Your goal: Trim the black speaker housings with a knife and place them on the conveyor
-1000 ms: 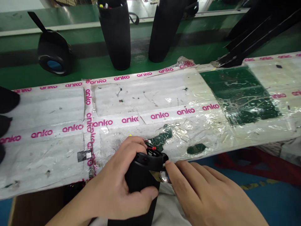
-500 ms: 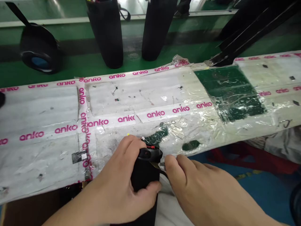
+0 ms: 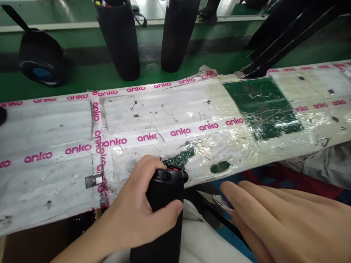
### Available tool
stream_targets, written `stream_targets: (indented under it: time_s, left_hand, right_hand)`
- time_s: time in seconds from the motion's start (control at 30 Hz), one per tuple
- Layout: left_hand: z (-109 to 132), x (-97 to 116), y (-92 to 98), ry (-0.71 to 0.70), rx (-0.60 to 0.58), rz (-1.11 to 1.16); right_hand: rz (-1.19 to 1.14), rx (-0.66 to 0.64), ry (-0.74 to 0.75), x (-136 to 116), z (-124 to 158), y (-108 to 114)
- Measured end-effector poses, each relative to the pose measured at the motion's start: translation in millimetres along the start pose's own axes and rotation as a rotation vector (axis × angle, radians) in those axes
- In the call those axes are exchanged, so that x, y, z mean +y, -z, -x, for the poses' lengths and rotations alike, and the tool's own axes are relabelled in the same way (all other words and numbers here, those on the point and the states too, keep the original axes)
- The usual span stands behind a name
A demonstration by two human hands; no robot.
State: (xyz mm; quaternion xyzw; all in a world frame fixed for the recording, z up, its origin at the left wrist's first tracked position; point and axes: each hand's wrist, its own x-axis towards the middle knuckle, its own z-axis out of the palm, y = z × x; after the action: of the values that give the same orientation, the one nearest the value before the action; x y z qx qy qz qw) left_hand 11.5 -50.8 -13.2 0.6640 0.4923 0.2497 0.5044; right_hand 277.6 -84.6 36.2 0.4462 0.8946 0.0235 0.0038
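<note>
My left hand (image 3: 142, 208) is wrapped round a black cylindrical case (image 3: 167, 190) near its top, at the bottom centre. Red wires show inside the case's open upper end. To the right, apart from the case, my right hand (image 3: 274, 215) is closed on a small pointed blade (image 3: 207, 196) that sticks out past the fingers. A black strap (image 3: 219, 215) hangs below the blade and runs under my right hand.
A white bench (image 3: 153, 109) with pink-lettered tape lies ahead. On the green surface beyond stand two black cylinders (image 3: 119, 44) (image 3: 178, 36), beside a round black object (image 3: 42, 58). Black bars (image 3: 296, 36) slant at the upper right. A dark label (image 3: 93, 180) sticks to the bench.
My right hand has moved right, away from the case, and the blade now shows clear of it. My left hand still holds the case, which has shifted slightly left.
</note>
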Motion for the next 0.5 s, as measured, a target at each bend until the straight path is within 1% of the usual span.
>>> stream_targets:
  time_s: [0.1, 0.2, 0.3, 0.4, 0.5]
  left_hand:
    - [0.7, -1.5, 0.3, -0.01, -0.004, 0.002]
    - [-0.4, 0.3, -0.2, -0.028, -0.003, 0.011]
    - [-1.9, 3.9, 0.1, -0.011, -0.016, 0.023]
    - [-3.2, 6.6, 0.6, 0.008, -0.027, 0.036]
    - [-3.7, 6.9, 0.7, -0.007, -0.027, 0.044]
  right_hand:
    - [-0.032, 0.089, 0.05, 1.4, -4.4, -5.5]
    - [-0.056, 0.076, 0.078, -4.3, -21.8, -12.2]
    - [-0.055, 0.075, 0.077, -10.9, -33.8, -18.2]
    - [-0.06, 0.078, 0.092, -13.6, -36.0, -22.7]
    - [-0.065, 0.084, 0.092, -12.6, -35.2, -25.4]
